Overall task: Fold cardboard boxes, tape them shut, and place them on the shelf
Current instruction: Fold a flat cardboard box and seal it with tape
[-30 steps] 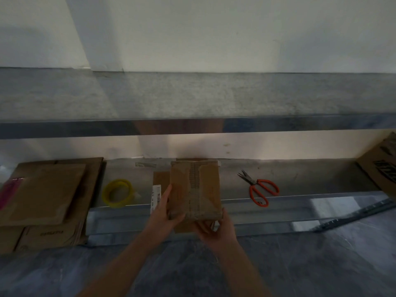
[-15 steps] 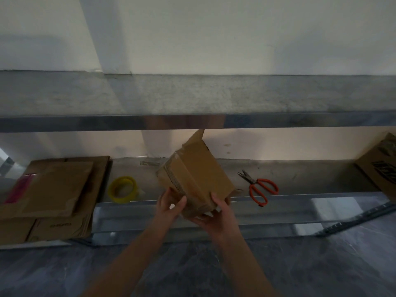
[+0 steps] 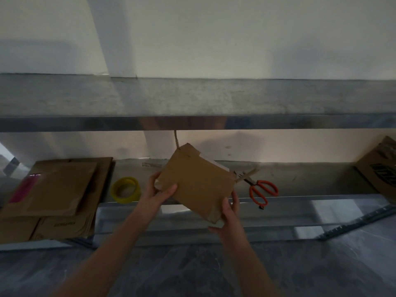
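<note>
Wall (image 3: 235, 35): plain white, a shadowed vertical band at left.
Upper shelf (image 3: 192, 97): grey metal, shiny front edge.
Lower shelf (image 3: 304, 174): grey metal, reflective lip.
Floor (image 3: 192, 273): dark grey, marbled.
Light: dim, warmer between the shelves.

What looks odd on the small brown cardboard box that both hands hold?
The small brown cardboard box, tilted between the left hand and right hand, has flaps sticking out at its top and right corners; that end seems untaped.
</note>
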{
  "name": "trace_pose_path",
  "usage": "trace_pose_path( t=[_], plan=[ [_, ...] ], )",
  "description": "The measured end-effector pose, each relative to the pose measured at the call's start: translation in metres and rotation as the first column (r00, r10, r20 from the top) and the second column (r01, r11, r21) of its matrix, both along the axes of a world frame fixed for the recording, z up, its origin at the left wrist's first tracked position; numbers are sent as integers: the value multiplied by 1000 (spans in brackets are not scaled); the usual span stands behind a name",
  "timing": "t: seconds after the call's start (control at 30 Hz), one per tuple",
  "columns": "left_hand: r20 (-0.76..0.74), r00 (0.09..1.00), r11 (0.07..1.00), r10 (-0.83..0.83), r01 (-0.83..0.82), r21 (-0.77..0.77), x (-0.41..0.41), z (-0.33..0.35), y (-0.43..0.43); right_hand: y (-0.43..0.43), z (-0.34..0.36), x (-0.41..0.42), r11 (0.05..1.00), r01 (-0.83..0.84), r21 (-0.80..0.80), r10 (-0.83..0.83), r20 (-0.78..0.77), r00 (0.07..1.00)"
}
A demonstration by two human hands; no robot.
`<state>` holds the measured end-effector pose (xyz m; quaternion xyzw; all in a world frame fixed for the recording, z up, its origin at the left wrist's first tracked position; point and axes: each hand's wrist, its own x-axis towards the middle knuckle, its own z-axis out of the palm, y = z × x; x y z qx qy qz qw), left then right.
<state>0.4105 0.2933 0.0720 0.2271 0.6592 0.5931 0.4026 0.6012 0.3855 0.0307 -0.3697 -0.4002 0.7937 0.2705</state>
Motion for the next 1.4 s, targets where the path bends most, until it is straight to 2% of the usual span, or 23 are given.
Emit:
trace_pose_path(
  t=[0.1,0.27,0.43,0.5,0.6,0.67,0.77,0.9,0.97,1.07,1.13,1.2,1.27,1.4],
  plan=[
    [54,997,998,-63,62,17,-5,-9,-9,12,2,7,998,-1,63,-1,33,999],
    [159,984,997,-82,80,20,-11,-33,-14,30,7,9,987,-159,28,159,-1,987],
    [125,985,988,-123,133,-82,-15,-40,-18,40,1,11,956,-289,-48,292,68,954],
    [58,985,975,-163,170,-146,-13,-38,-16,38,-3,13,961,-275,-26,276,108,955],
    [-218,951,939,-219,144,-312,-12,-40,-9,33,-8,14,981,-159,107,140,166,976],
    [-343,894,918,-287,155,-364,-12,-38,-5,31,-8,13,971,-103,216,59,203,977],
    [-518,759,890,-394,175,-421,-15,-32,-5,27,-6,12,941,-68,332,-15,241,971],
    [-651,603,872,-461,170,-459,-16,-21,-5,13,2,17,860,-28,509,-137,283,949],
    [-724,466,850,-509,139,-508,-20,-20,-7,7,5,21,795,-12,607,-233,323,917],
    [-798,188,819,-573,165,-549,-20,-13,-9,-2,11,32,723,-6,691,-360,384,850],
    [-822,47,811,-568,208,-548,-15,-5,-5,-3,13,42,723,27,690,-418,406,813],
    [-809,-49,776,-586,252,-578,-8,-1,5,1,13,58,751,71,657,-448,428,785],
    [-796,-102,747,-596,293,-597,3,-2,20,11,11,76,760,106,641,-480,445,756],
    [-803,-129,743,-582,318,-589,44,3,58,35,12,121,743,114,660,-533,480,697]
  ],
)
